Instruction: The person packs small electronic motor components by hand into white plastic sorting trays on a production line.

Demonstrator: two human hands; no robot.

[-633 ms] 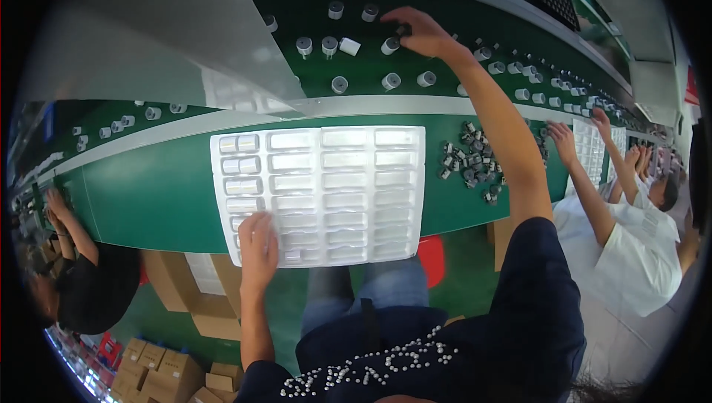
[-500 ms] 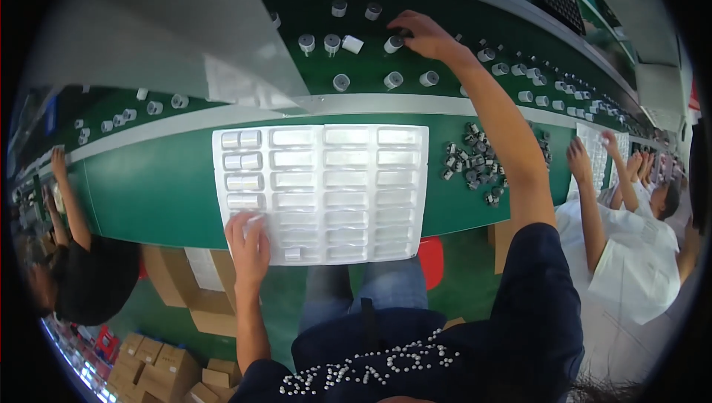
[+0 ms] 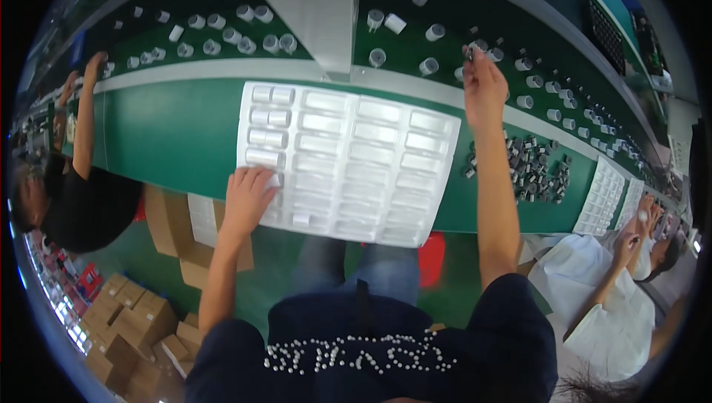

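Note:
A white blister tray [image 3: 348, 105] with several elongated pockets lies across the bench edge. Short silver-white cylinders [image 3: 268, 116] fill the upper pockets of its left column; a small one [image 3: 302, 220] sits lower down. My left hand [image 3: 250, 194] is on the tray's left edge, fingers bent round a white cylinder [image 3: 275, 180] in a pocket and partly covering it. Raised over the far strip, my right hand [image 3: 486, 84] pinches a small dark-and-silver part [image 3: 469, 53]; its exact kind is unclear. White cylinders with grey tops [image 3: 429, 66] stand near it.
A heap of small dark metal parts [image 3: 535, 169] lies right of the tray. Cylinders [image 3: 247, 44] also stand behind a grey upright [image 3: 326, 24]. Co-workers in black [image 3: 93, 206] and white [image 3: 619, 299] sit either side. Cardboard boxes [image 3: 133, 321] stand on the floor.
My right hand has come back from the cylinders on the far strip and now holds the small dark part. My left hand stays at the tray's left column. The whole view has shifted.

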